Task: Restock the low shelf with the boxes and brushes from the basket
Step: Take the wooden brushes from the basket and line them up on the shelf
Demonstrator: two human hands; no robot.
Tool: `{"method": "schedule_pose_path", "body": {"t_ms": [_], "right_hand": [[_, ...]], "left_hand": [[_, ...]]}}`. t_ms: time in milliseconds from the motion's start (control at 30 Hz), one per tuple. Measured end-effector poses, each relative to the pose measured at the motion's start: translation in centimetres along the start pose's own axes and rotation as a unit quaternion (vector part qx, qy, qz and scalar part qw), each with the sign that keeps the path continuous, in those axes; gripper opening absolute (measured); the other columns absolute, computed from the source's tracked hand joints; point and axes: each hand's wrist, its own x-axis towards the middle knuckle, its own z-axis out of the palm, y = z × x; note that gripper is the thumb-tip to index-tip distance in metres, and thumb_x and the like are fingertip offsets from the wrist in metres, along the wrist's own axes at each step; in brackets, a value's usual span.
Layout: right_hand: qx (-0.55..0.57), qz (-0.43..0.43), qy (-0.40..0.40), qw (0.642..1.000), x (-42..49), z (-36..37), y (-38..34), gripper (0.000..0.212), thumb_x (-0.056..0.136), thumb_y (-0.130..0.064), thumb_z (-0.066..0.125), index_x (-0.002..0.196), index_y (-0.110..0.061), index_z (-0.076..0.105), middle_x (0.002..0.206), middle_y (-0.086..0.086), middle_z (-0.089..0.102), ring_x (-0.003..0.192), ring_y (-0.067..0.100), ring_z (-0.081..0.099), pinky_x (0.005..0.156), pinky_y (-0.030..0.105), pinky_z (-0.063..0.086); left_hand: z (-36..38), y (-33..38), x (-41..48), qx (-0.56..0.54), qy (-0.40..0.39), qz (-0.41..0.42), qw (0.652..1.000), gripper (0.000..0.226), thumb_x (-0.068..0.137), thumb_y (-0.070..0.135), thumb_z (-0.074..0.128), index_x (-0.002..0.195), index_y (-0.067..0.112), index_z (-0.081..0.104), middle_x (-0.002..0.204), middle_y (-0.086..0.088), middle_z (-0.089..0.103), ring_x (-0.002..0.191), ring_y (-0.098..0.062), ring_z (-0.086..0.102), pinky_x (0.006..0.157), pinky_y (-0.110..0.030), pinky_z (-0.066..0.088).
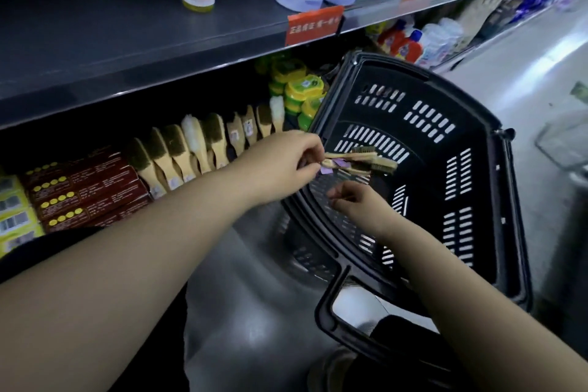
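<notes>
**Brushes half out of the basket: how I'd handle this grab**

Brushes [366, 163], a small bundle with purple tags, are pinched by their handle ends in the left hand [296, 156], mid-frame, hanging just over the inside of the black basket [477, 143]. The right hand [356, 204] sits just below them with fingers loosely curled, and I can't see anything in it.

A pinch at the very tip of several handles looks shaky to me, since they can fan out and drop. I'd bring the right hand up under the bristle ends to square the bundle before carrying it anywhere.

On the low shelf [79, 140], at the left of the frame, there's a row of wooden brushes [191, 149] standing bristles-up, with red boxes [89, 191] beside them. I'd take the bundle over to that row, slot them in the same way up and keep the tags facing front. The rest of the basket looks bare, so this may be the last load.
</notes>
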Motion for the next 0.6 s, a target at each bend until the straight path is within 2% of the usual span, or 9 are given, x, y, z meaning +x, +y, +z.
{"method": "schedule_pose_path", "body": {"t_ms": [100, 200, 267, 333, 400, 500, 533, 600], "right_hand": [[-0.039, 0.044, -0.037, 0.998, 3.2, -1.5, 3.1, 0.010, 0.087, -0.010, 0.060, 0.090, -0.019, 0.060, 0.084, -0.002, 0.060, 0.082, 0.013, 0.055, 0.074, 0.023, 0.044], [-0.073, 0.073, -0.042, 0.994, 7.0, -3.2, 6.3, 0.009, 0.088, -0.011, 0.060, 0.094, -0.017, 0.063, 0.095, 0.003, 0.064, 0.093, 0.018, 0.059, 0.086, 0.029, 0.046], [-0.113, 0.090, -0.043, 0.989, 9.7, -4.0, 8.2, 0.011, 0.088, -0.013, 0.060, 0.097, -0.013, 0.066, 0.101, 0.007, 0.065, 0.098, 0.022, 0.060, 0.089, 0.033, 0.045], [-0.135, 0.100, -0.030, 0.985, 12.7, -4.4, 10.1, 0.017, 0.088, -0.013, 0.060, 0.101, -0.005, 0.067, 0.107, 0.012, 0.066, 0.102, 0.026, 0.060, 0.088, 0.033, 0.045], [-0.145, 0.115, -0.012, 0.983, 15.5, -4.5, 11.7, 0.026, 0.088, -0.016, 0.059, 0.112, -0.005, 0.062, 0.116, 0.016, 0.061, 0.106, 0.029, 0.058, 0.088, 0.033, 0.046], [-0.187, 0.138, 0.010, 0.973, 19.5, -4.4, 13.4, 0.052, 0.087, -0.020, 0.059, 0.135, -0.010, 0.040, 0.138, 0.017, 0.042, 0.119, 0.033, 0.048, 0.099, 0.037, 0.042], [-0.203, 0.136, 0.026, 0.969, 20.8, -4.3, 13.7, 0.059, 0.086, -0.019, 0.058, 0.139, -0.011, 0.033, 0.142, 0.018, 0.036, 0.123, 0.035, 0.044, 0.103, 0.041, 0.039], [-0.240, 0.109, 0.074, 0.962, 23.1, -4.4, 14.1, 0.059, 0.087, -0.017, 0.056, 0.139, -0.008, 0.031, 0.144, 0.019, 0.032, 0.129, 0.036, 0.036, 0.109, 0.042, 0.032]], "left_hand": [[1.3, 0.0, 3.4, 0.057, -0.024, 0.069, 0.996, 0.018, 0.089, 0.034, 0.057, 0.104, 0.024, 0.059, 0.100, 0.007, 0.057, 0.095, -0.013, 0.052, 0.081, -0.032, 0.044], [2.9, 0.0, 6.3, 0.080, -0.057, 0.114, 0.989, 0.027, 0.086, 0.040, 0.061, 0.108, 0.025, 0.058, 0.102, 0.011, 0.053, 0.102, -0.011, 0.049, 0.090, -0.033, 0.043], [3.7, -0.7, 7.6, 0.111, -0.051, 0.141, 0.983, 0.032, 0.085, 0.041, 0.062, 0.111, 0.023, 0.058, 0.109, 0.007, 0.054, 0.112, -0.013, 0.047, 0.098, -0.031, 0.037], [4.1, -1.8, 8.6, 0.134, -0.035, 0.140, 0.980, 0.035, 0.084, 0.041, 0.062, 0.112, 0.020, 0.058, 0.121, 0.003, 0.055, 0.130, -0.016, 0.038, 0.108, -0.028, 0.025], [4.1, -2.5, 9.5, 0.141, -0.024, 0.122, 0.982, 0.037, 0.083, 0.043, 0.059, 0.111, 0.019, 0.058, 0.126, 0.002, 0.056, 0.138, -0.014, 0.031, 0.110, -0.023, 0.018], [4.4, -2.8, 10.5, 0.155, -0.019, 0.106, 0.982, 0.041, 0.081, 0.047, 0.050, 0.108, 0.018, 0.059, 0.121, 0.001, 0.060, 0.136, -0.015, 0.035, 0.108, -0.028, 0.024], [4.5, -2.9, 10.7, 0.160, -0.021, 0.105, 0.981, 0.041, 0.081, 0.047, 0.049, 0.108, 0.018, 0.059, 0.120, 0.001, 0.060, 0.135, -0.015, 0.037, 0.108, -0.030, 0.027], [4.7, -3.0, 11.1, 0.169, -0.021, 0.107, 0.980, 0.042, 0.082, 0.048, 0.047, 0.108, 0.018, 0.060, 0.121, 0.001, 0.061, 0.135, -0.014, 0.037, 0.107, -0.029, 0.027]]}}
